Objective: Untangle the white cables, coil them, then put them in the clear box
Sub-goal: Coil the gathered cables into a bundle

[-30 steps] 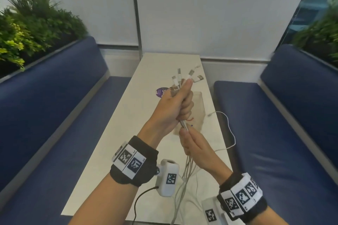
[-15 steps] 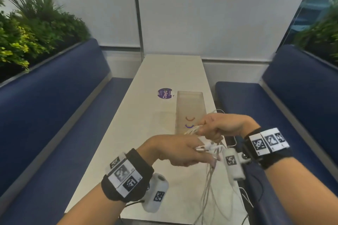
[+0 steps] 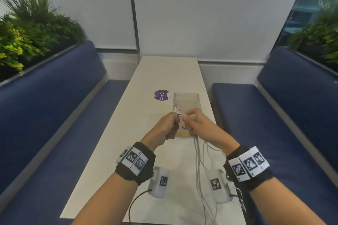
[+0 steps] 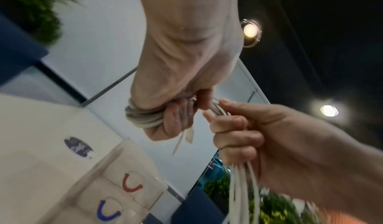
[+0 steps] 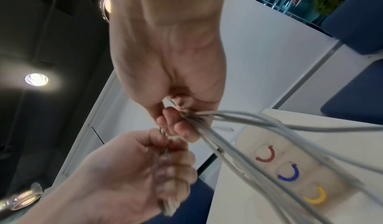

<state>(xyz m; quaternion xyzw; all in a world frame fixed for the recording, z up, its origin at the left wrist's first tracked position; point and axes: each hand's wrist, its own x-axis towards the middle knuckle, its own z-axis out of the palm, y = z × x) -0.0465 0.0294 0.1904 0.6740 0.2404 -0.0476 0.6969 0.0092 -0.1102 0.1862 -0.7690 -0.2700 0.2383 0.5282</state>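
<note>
Partly, the clear box was hidden behind both hands, and the wrist views were smeared by motion, so the plug ends poking past the left hand stayed hard to read. The white cables ran as one bundle: several turns wrapped around the left hand's curled fingers, a short span bridging the gap, then through the right hand, whose fingers were closed around the strands. Below that fist the loose lengths hung toward the near edge of the counter, cut off by the frame. Both hands hovered above the counter, just near of the box.
</note>
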